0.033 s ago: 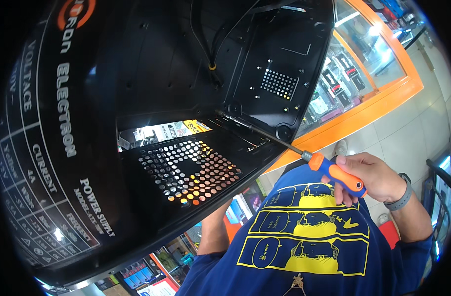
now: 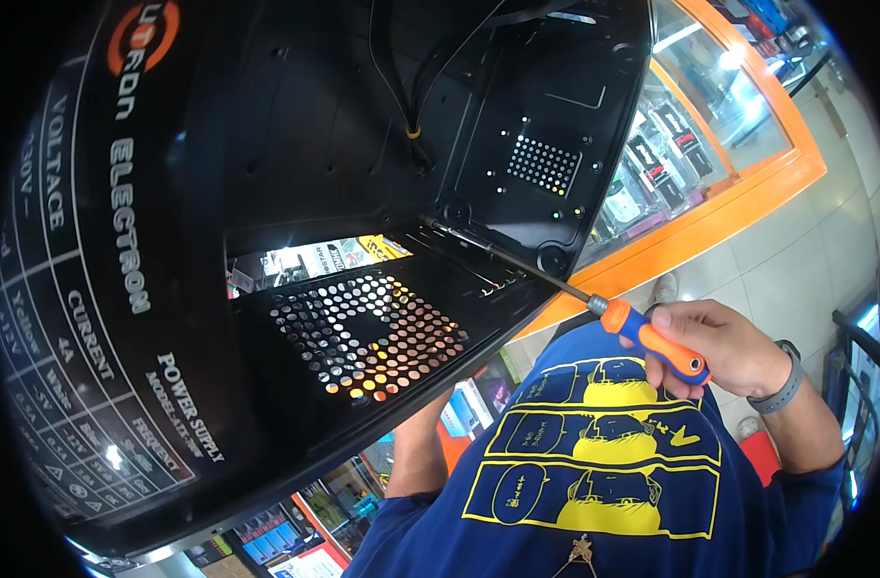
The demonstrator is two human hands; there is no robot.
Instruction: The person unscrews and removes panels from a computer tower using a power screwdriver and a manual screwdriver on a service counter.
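Note:
My right hand (image 2: 709, 349) is closed around the orange and blue handle of a screwdriver (image 2: 642, 332). Its long metal shaft slants up and left into an open black computer case (image 2: 315, 183). The tip meets the inside corner, near the slotted panel; I cannot make out any screw there. My left forearm (image 2: 420, 448) goes up behind the lower edge of the case, which hides the left hand. A black power supply (image 2: 194, 125) with a printed label fills the left side, close to the camera. Black cables (image 2: 413, 106) with a yellow tie hang inside the case.
An orange-framed glass display counter (image 2: 709, 207) holding boxed goods stands behind the case on the right. Beyond it lies a tiled floor (image 2: 787, 250). Several packaged goods (image 2: 266, 539) sit on shelves at the lower left. A dark rack (image 2: 859, 356) is at the right edge.
My right hand and the screwdriver handle have shifted slightly left. The power supply has moved a little, its label now a bit lower and further right. The shaft tip stays in the same corner.

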